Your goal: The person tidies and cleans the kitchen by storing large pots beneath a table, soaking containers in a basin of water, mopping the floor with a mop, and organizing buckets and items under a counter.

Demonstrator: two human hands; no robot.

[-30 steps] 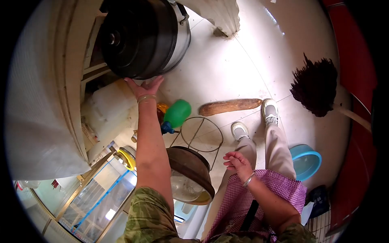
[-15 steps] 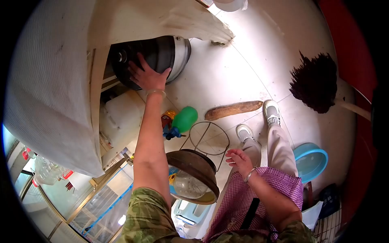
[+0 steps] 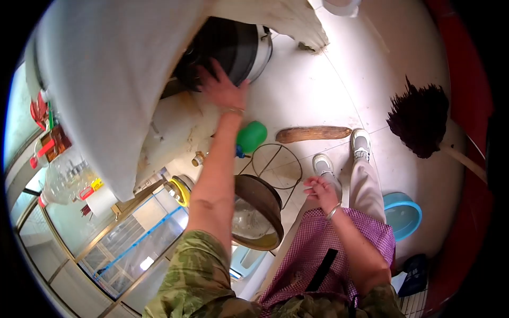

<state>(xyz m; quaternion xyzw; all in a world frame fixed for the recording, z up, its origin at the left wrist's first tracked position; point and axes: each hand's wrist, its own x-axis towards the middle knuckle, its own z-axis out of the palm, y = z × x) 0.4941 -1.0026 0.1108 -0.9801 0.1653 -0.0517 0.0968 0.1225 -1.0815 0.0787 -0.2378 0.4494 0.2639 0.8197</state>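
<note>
"Left hand [image 3: 225, 94] has moved from the low edge of the big pot [image 3: 233, 45] onto its black part. The white cloth [image 3: 122, 69] now hides more of the pot, too."

"So what does that mean?"

"I think the pot sits further in behind the cloth. Only some of it pokes out, up past the green bottle [image 3: 253, 136]."

"Is the left hand gripping it?"

"It doesn't look like it. The fingers are spread wide and seem to rest on it. They're blurry, so I can't tell how hard they press."

"And the right hand [image 3: 322, 192]?"

"That one hasn't changed much. It hangs near the checked apron [image 3: 313, 238], well away from the pot, fingers a bit bent, with nothing in it that I can see."
</note>
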